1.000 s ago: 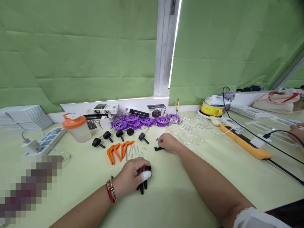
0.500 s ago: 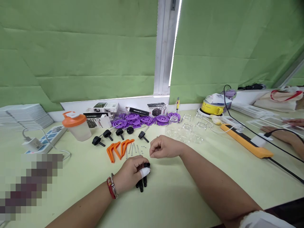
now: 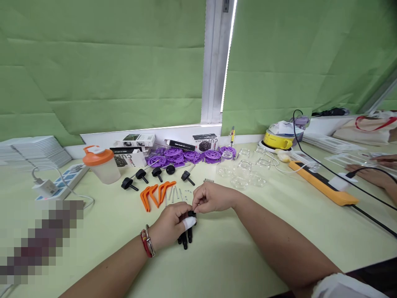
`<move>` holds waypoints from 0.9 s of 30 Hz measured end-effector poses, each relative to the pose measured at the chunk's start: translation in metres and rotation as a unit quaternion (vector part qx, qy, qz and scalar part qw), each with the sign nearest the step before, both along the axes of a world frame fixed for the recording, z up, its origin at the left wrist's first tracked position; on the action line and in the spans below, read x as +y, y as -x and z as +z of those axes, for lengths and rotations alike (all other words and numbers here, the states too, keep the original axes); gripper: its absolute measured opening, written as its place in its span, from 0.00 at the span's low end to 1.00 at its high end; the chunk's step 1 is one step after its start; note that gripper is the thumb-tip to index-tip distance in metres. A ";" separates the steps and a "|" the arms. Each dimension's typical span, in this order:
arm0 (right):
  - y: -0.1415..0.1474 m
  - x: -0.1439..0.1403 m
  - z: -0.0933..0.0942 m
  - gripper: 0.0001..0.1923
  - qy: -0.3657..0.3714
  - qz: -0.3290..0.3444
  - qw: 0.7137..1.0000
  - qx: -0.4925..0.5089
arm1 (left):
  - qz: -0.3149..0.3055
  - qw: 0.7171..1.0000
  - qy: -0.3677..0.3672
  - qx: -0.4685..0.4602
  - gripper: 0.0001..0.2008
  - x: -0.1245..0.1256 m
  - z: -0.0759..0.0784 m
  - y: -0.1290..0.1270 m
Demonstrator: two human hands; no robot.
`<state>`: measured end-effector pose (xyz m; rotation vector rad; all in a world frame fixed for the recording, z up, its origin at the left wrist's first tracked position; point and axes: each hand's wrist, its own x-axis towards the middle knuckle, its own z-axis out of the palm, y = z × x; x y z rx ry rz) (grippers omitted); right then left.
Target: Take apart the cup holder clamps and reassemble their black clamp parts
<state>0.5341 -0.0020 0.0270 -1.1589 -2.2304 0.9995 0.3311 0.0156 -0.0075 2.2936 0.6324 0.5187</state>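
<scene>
My left hand [image 3: 171, 224], its thumb wrapped in white, grips a small black cylindrical part [image 3: 192, 214] with its end facing up. Fingertips of my right hand [image 3: 214, 198] are pinched together right at that end; whatever they hold is too small to make out. Under my left hand several black tube-like pieces [image 3: 185, 242] lie on the table, partly hidden. Just beyond the hands are orange angled pieces [image 3: 164, 191], silvery screws [image 3: 175, 193] and tiny metal bits [image 3: 188, 191]. A coil spring [image 3: 209, 181] lies behind my right hand.
Black knobs with rods [image 3: 142, 175] lie in front of purple wheel-shaped parts [image 3: 173, 155] and boxes [image 3: 132, 158]. Clear plastic cups [image 3: 244, 167] stand to their right. A shaker bottle [image 3: 102, 165] is at left, an orange power strip [image 3: 324, 184] at right. Another person's hand [image 3: 361, 174] rests far right.
My right hand has moved slightly left and down, bringing its fingertips to the top of the black part. The spring behind it shows more now. My left hand has stayed nearly still.
</scene>
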 end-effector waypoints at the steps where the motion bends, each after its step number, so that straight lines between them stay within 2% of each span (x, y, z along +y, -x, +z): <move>1: 0.000 0.000 0.000 0.09 0.000 0.000 1.000 0.000 | 0.000 1.000 0.000 0.000 0.10 0.000 0.000 0.000; 14: -0.006 0.005 0.001 0.09 0.012 0.004 1.000 0.020 | -0.007 1.000 0.011 0.001 0.09 0.000 0.001 0.000; 16: -0.015 0.009 0.001 0.10 0.001 -0.050 0.998 0.044 | -0.005 1.000 0.018 0.002 0.10 -0.001 0.002 0.001; 18: -0.026 0.016 -0.003 0.11 -0.022 -0.151 0.986 0.070 | -0.005 1.000 0.023 0.004 0.09 -0.001 0.003 0.001; 21: -0.044 0.029 -0.016 0.11 -0.067 -0.312 0.946 0.059 | -0.005 1.000 0.030 0.005 0.09 0.000 0.002 0.001; 22: -0.049 0.034 -0.022 0.11 -0.084 -0.346 0.934 0.035 | -0.005 0.999 0.033 0.004 0.09 0.000 0.002 0.001; 24: -0.058 0.041 -0.035 0.11 -0.120 -0.388 0.913 -0.026 | -0.004 0.999 0.035 0.003 0.09 0.000 0.002 0.001; 27: -0.064 0.049 -0.050 0.11 -0.135 -0.396 0.906 -0.069 | -0.004 0.999 0.031 0.003 0.09 0.001 0.001 0.002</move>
